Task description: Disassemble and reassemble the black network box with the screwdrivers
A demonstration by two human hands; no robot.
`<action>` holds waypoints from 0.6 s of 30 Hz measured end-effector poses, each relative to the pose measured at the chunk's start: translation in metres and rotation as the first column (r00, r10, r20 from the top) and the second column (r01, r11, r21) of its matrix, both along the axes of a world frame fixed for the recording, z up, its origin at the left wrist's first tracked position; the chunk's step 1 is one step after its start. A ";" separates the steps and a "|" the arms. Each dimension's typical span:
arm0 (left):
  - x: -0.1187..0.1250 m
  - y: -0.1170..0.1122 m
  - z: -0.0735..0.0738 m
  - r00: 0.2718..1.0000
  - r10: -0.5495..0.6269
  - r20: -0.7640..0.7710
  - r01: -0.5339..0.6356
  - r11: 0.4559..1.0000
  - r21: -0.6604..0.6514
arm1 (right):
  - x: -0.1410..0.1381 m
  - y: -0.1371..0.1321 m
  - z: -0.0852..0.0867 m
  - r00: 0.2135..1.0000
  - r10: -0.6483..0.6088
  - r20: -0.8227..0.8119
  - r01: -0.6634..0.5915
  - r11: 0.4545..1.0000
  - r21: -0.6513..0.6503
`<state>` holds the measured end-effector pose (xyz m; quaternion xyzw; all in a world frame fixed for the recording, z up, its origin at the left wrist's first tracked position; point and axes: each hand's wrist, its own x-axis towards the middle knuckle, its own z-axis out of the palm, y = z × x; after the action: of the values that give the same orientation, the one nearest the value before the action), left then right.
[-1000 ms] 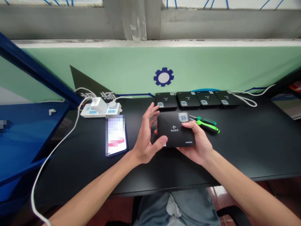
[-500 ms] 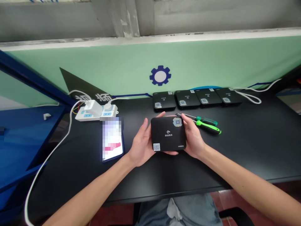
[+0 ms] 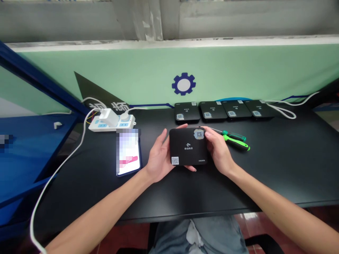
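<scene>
- Black box [image 3: 187, 146] sits between both hands, held flat above the desk [image 3: 291, 176].
- Left hand [image 3: 159, 158]: fingers closed under the box's left and near edges.
- Right hand [image 3: 219, 151]: fingers clamp its right edge.
- Risk, as I judge it: edge-only grip; a slip could drop the box onto the screwdrivers [image 3: 235, 141] just right.
</scene>
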<state>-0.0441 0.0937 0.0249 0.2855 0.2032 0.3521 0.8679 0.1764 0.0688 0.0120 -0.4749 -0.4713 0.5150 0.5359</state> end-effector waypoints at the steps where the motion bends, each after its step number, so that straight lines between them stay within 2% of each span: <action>1: 0.000 0.000 0.000 1.000 0.002 0.000 -0.002 1.000 -0.003 | -0.001 0.000 0.001 1.000 0.003 -0.004 -0.003 1.000 -0.009; 12: 0.000 0.001 0.002 0.999 0.028 -0.017 -0.028 1.000 -0.003 | -0.005 0.003 0.008 0.997 0.017 -0.073 -0.024 0.996 -0.085; 18: 0.000 0.002 0.004 0.998 0.056 -0.042 -0.056 0.998 0.005 | -0.005 -0.001 0.007 0.989 0.092 -0.118 -0.107 0.985 -0.134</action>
<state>-0.0444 0.0956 0.0288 0.2887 0.2288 0.3704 0.8527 0.1714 0.0674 0.0191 -0.4577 -0.4266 0.5985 0.5003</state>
